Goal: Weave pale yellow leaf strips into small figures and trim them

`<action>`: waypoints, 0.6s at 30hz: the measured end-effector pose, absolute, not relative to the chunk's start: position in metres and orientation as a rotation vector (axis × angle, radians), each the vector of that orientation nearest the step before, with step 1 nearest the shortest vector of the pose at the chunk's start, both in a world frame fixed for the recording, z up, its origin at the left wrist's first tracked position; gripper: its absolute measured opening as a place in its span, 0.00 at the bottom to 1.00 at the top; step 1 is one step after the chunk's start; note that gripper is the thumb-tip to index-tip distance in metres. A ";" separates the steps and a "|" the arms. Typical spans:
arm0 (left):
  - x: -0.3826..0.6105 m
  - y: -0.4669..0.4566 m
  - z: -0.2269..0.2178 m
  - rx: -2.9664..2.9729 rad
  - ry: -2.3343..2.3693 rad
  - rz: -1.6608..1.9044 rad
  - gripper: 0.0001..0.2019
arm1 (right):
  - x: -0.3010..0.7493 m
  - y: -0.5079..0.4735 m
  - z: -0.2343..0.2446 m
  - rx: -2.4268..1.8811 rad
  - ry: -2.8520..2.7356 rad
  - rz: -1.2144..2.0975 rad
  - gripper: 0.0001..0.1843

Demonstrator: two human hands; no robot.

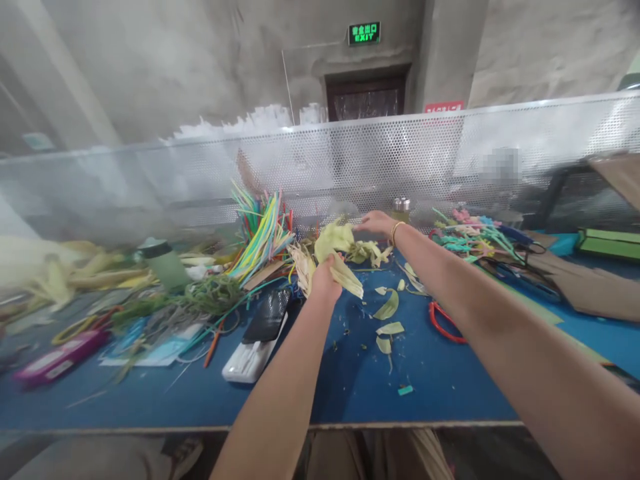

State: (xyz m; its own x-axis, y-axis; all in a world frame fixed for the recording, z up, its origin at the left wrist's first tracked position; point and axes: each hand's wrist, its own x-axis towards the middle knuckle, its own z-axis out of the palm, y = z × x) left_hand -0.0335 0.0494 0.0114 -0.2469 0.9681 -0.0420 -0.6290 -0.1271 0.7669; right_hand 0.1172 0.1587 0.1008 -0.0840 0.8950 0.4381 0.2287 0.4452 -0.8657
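My left hand is closed round a bundle of pale green corn husk, whose cut-looking end sticks out below and to the right of the fingers. My right hand, with a bracelet at the wrist, reaches in from the right. Its fingertips meet the upper right edge of the husk and look pinched on it, though the contact is small and blurred. Curled husk pieces lie just beneath the right hand. Dry, straw-coloured husk strips are beside the left hand. Loose husk scraps lie on the blue table.
To the left are colourful pipe cleaners, a black phone on a white device, green cord, a bottle and a purple box. Red-handled scissors and cardboard lie right. A perforated screen stands behind.
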 end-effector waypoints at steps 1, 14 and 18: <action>-0.035 0.050 0.011 0.602 0.826 1.664 0.03 | 0.115 0.146 0.092 -1.092 -1.735 0.792 0.12; -0.036 0.051 -0.001 0.900 1.152 2.120 0.12 | 0.120 0.010 0.005 -1.144 -2.104 0.502 0.14; -0.053 0.045 0.000 1.030 1.288 2.194 0.11 | 0.127 -0.006 0.002 -1.194 -2.106 0.565 0.20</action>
State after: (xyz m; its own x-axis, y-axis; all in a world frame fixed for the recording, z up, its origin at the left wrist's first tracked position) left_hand -0.0527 0.0454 0.0004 -0.6515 0.6477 0.3950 0.0291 -0.4990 0.8661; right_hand 0.1268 -0.0057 0.0020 -0.3793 0.8681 0.3201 0.5911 0.4936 -0.6380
